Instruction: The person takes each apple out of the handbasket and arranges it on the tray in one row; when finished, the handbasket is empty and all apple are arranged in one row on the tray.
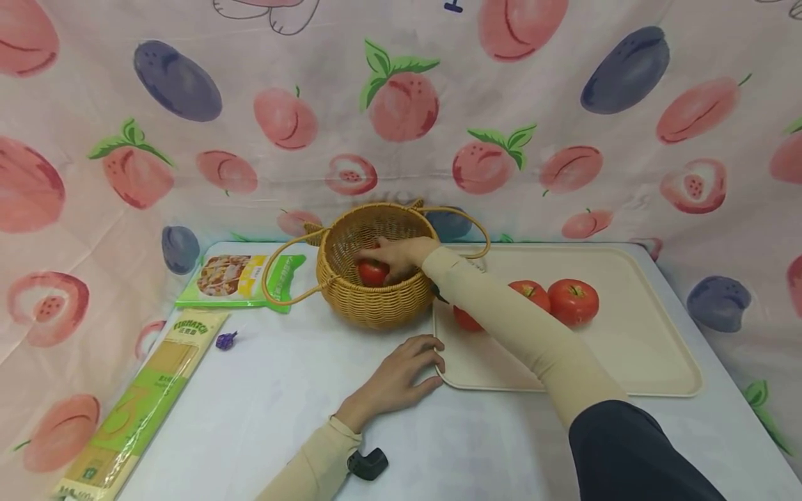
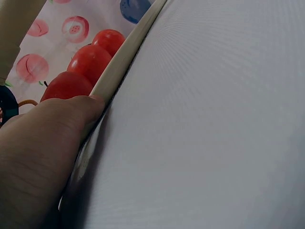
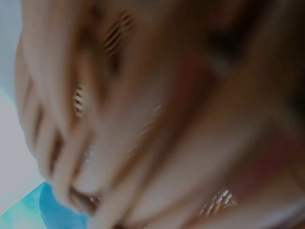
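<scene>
Inside the round wicker basket (image 1: pixel 376 316), my right hand (image 1: pixel 404 256) grips a red apple (image 1: pixel 372 273); part of the apple is covered by the fingers. The right wrist view is mostly basket weave, blurred and close up. My left hand (image 1: pixel 401 372) lies at the near left corner of the beige tray (image 1: pixel 639 348), its fingertips at the rim. In the left wrist view the thumb (image 2: pixel 90 106) touches the tray's edge. Three more apples stand on the tray: one at the right (image 1: pixel 573 303), one in the middle (image 1: pixel 529 293), and one partly behind my right forearm (image 1: pixel 466 320).
Left of the basket lies a green and yellow food packet (image 1: pixel 234 282), partly under one basket handle (image 1: pixel 276 296). A long pack of noodles (image 1: pixel 150 396) lies along the table's left side, with a small purple wrapped candy (image 1: pixel 226 340) beside it. A fruit-print cloth (image 1: pixel 401 174) hangs behind.
</scene>
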Demonstrator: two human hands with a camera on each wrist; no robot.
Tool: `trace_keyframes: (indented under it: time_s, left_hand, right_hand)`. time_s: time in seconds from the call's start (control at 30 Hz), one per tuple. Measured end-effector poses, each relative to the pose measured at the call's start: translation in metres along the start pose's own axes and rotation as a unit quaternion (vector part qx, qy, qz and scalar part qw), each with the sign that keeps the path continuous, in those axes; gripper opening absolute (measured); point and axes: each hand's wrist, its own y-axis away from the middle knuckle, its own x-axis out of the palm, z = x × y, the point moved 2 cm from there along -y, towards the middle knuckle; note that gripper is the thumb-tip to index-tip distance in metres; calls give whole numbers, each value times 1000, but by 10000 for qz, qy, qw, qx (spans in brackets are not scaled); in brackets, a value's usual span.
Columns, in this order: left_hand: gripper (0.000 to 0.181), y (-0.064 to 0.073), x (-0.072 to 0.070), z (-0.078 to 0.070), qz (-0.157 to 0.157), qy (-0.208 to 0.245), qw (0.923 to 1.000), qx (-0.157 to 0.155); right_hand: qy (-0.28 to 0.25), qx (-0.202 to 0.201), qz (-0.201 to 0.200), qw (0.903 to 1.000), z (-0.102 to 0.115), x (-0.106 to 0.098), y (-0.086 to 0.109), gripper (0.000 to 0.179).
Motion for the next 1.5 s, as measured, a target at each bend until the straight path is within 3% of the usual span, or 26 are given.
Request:
trace_keyframes:
  time_s: [0.3, 0.67, 1.0, 1.2, 1.5]
  left_hand:
    - [11, -2, 0, -1, 10, -12, 10000, -18]
    - [11, 0, 0, -1, 16, 1, 10000, -22]
    - [10, 0, -2, -1, 15, -34, 10000, -68]
    - [10, 1, 1, 0, 39, -12, 9999, -116]
    - [10, 0, 2, 0, 13, -40, 10000, 0]
  right_hand:
    - [270, -94, -186, 9994, 0, -4, 5, 69]
    - [-151, -451, -1018, 9937, -1, -13, 18, 66]
    - [-586, -749, -2020, 9748, -4, -27, 42, 62]
    - [-1042, -913, -2486, 9586, -8, -28, 55, 63]
    - [-1297, -685, -2878, 9464, -16, -30, 78, 66]
